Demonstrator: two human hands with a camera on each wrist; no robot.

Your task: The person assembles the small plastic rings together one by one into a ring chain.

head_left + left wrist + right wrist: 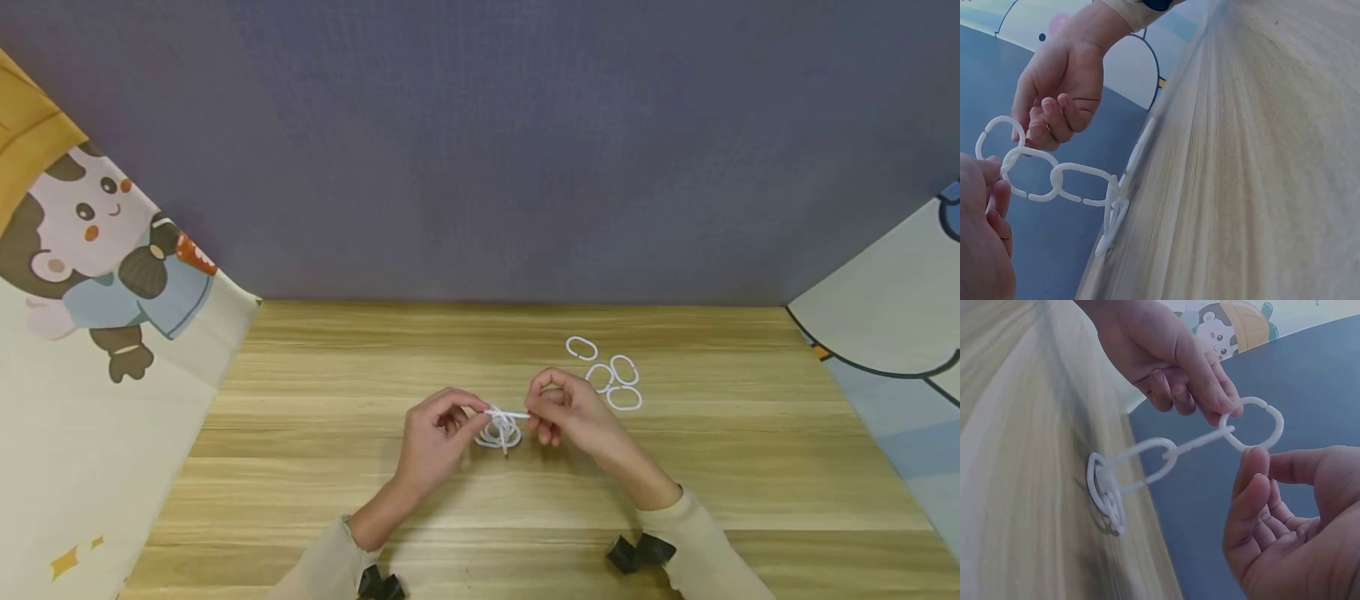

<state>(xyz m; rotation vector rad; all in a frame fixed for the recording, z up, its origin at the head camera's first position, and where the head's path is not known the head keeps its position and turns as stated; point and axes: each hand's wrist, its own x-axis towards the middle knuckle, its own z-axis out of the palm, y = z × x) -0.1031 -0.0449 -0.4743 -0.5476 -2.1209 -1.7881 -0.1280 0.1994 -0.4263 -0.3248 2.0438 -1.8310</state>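
Between both hands hangs a chain of white plastic oval links (1088, 167), each with a small gap in its side. My left hand (442, 437) pinches the chain's top end between thumb and forefinger, where the end link (1279, 424) meets the one below. Opposite, my right hand (573, 408) pinches the end link's edge with thumb and forefinger, its other fingers loosely curled. The lower links (1107, 494) lie bunched on the wooden table below the hands.
Several loose white links (624, 398) lie on the wooden table (360, 350) beyond my right hand. A grey-blue partition (480, 167) rises at the table's back edge. Cartoon-printed panels (180, 367) flank both sides.
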